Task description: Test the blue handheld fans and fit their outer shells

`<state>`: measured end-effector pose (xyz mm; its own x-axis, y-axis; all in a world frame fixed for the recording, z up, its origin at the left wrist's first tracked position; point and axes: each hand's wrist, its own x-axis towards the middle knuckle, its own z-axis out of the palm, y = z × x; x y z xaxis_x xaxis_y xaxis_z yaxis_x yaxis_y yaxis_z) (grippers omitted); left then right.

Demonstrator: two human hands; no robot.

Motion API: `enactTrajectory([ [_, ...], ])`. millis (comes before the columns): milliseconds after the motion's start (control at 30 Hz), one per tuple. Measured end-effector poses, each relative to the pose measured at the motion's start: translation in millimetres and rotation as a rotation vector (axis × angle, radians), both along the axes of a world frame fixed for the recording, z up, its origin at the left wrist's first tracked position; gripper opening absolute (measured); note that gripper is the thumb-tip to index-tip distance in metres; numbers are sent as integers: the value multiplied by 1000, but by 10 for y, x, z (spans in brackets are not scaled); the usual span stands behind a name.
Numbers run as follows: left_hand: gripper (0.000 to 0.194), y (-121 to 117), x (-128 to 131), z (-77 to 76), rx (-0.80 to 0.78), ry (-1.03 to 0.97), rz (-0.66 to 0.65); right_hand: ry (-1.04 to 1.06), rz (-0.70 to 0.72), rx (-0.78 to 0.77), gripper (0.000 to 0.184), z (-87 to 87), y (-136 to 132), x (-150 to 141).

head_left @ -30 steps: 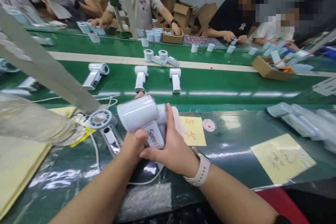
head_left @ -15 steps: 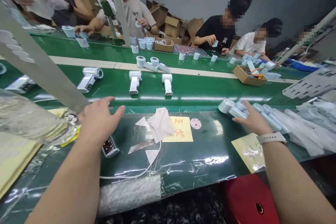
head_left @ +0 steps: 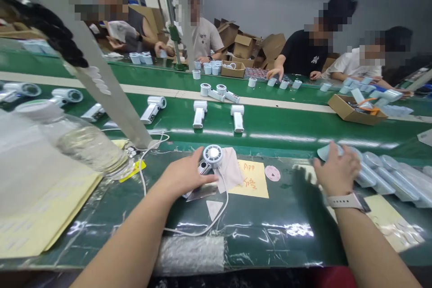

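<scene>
My left hand (head_left: 185, 172) is closed around a small white-blue handheld fan (head_left: 213, 155) at the middle of the bench, thumb on its near side and fingers on the far side. The fan's round slotted end faces up, and its handle is partly hidden by the hand. A white cable (head_left: 225, 195) runs from beside it across the bench. Under and beside the fan lies a pale cloth (head_left: 232, 168). On the right, my right hand (head_left: 337, 171) has its fingers spread over the end of a row of wrapped fans (head_left: 384, 175), touching or just above the nearest one.
Several unwrapped fans (head_left: 238, 118) lie on the green conveyor (head_left: 286, 121) beyond the bench. A slanted post (head_left: 111, 85) and a clear plastic bottle (head_left: 84, 144) stand at left. Yellow notes (head_left: 253, 180) lie on the bench. Co-workers handle small cups (head_left: 271, 82) across the belt.
Both hands held a white fan at the centre, then parted. My right hand went to the wrapped row at right. My left hand reached left, then brought the cabled fan to the middle.
</scene>
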<state>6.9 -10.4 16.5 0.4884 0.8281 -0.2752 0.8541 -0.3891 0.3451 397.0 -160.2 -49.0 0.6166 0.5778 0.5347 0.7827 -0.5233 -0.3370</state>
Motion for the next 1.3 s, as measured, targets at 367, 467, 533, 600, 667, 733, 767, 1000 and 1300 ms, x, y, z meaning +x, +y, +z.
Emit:
enactTrajectory([
  [367,26,30,131,-253,-186,-995,377,292,464,-294,38,29,2021,-1575],
  [467,23,-6,190,-313,-382,-1220,408,391,510,-265,37,226,2058,-1605],
  [533,25,-47,225,-327,-482,-1299,382,459,613,-242,41,351,1907,-1646],
  [600,36,-77,243,-320,-628,-1433,374,518,728,-217,42,447,1644,-1748],
  [667,47,-82,244,-301,-800,-1565,431,523,839,-183,39,518,1322,-1906],
  [733,51,-64,236,-276,-928,-1661,523,450,923,-145,35,574,1007,-2075],
  [767,51,-51,230,-264,-972,-1704,548,402,950,-123,34,594,874,-2145],
  [1000,58,28,175,-296,-1074,-1886,402,535,821,-198,34,429,701,-2161],
  [1300,64,32,87,-216,-945,-1839,304,442,709,-441,7,261,786,-2356],
])
